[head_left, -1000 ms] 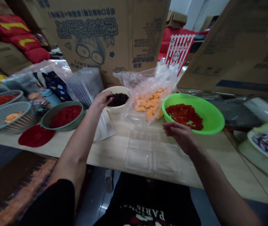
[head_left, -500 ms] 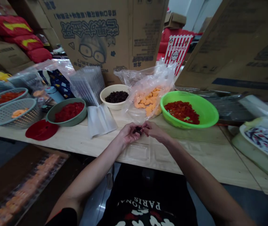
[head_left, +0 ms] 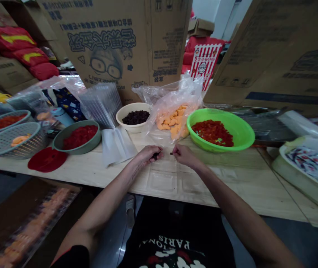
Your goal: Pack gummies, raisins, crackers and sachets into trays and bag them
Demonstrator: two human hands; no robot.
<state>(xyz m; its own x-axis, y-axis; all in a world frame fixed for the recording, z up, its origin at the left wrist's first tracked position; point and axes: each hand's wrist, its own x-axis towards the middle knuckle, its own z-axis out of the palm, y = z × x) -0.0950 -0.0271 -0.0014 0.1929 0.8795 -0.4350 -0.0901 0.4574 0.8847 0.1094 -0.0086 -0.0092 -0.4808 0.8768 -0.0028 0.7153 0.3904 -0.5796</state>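
1. Pinching a small dark piece [head_left: 171, 153], the right hand [head_left: 184, 154] has its thumb and fingers closed on it, just above the table.
2. Left hand [head_left: 147, 153] is curled around a dark clump [head_left: 155, 155], close to the right one but not touching.
3. Clear plastic tray [head_left: 163, 180] lies flat on the wooden table [head_left: 86, 169], right below and in front of the hands. Honestly pretty hard to see its outer edges.
4. Progress-wise, tray's laid out and both hands are loaded. Can't spot any dark bits down in the near compartments yet, so I'd call it early days for that tray.
5. Dark piece pokes out sideways toward the left hand, long axis roughly left-right, I think. Clump seems to slant a bit, but the fingers hide most of it.
6. Cream bowl [head_left: 132, 129] sits beyond the left hand, lime green bowl [head_left: 244, 139] off to the right.
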